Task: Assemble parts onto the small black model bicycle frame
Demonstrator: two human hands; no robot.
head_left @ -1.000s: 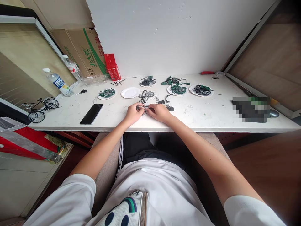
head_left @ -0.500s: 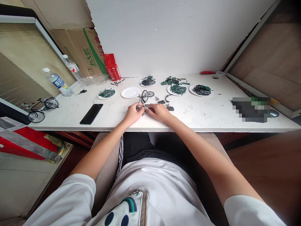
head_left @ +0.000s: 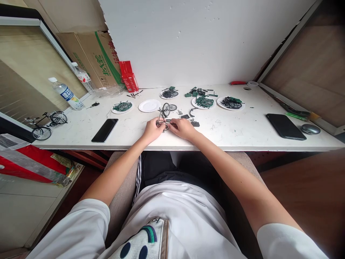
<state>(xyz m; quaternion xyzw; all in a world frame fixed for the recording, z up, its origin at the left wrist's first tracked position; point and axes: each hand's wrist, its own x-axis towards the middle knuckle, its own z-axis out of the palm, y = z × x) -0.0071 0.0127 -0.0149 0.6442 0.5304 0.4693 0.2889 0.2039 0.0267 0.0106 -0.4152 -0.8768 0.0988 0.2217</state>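
Near the front edge of the white table, my left hand (head_left: 153, 130) is closed around part of a small dark model bicycle (head_left: 165, 110). One spoked wheel points away from me, and fingers hide much of the frame. Close on its right, my right hand (head_left: 181, 128) has its fingertips pinched together at the model's lower part. Whatever lies between those fingertips is too small to make out. Just behind the model is a loose spoked wheel (head_left: 173, 107). Dark flat pieces (head_left: 194, 124) and a curved black part (head_left: 192, 112) lie beside my right hand.
Paper plates (head_left: 129, 109) hold green and black bicycle parts; one white plate (head_left: 149, 105) stands among them. A finished black model bicycle (head_left: 45, 124) is at far left. Phones lie left (head_left: 105, 130) and right (head_left: 285, 126). Bottles (head_left: 66, 94) and a red box (head_left: 129, 77) stand behind.
Both hands and the model bicycle stay in nearly the same place. The blurred patch over the right-hand phone is gone.
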